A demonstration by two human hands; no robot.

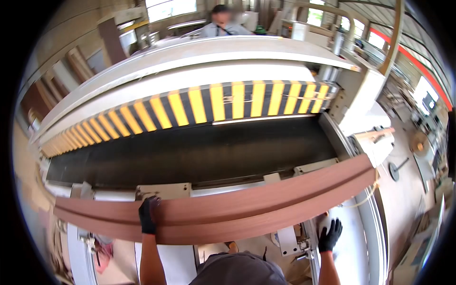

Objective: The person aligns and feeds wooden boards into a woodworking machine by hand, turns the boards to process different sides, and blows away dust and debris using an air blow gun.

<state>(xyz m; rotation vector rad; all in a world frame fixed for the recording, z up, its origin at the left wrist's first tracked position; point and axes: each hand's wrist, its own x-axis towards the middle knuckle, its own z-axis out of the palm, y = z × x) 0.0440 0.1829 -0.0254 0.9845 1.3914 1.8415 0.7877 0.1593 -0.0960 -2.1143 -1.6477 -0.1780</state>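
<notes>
A long reddish-brown wooden board (247, 206) with a lengthwise step or groove lies across the front of a machine. My left hand (149, 214), in a dark glove, is closed on the left part of this board, its fingers at the far edge. To the right, my right hand (330, 236) is held below the board's near edge, also gloved, its fingers spread and nothing in them. It is over the pale machine frame (351, 247); whether it touches the frame I cannot tell.
Behind the board runs a dark conveyor-like bed (199, 154) under a yellow-and-black striped guard (190, 107). A person (222, 23) stands beyond the machine. Boards (78, 64) lean at the left wall. A thin yellowish hose (375, 183) hangs by the board's right end.
</notes>
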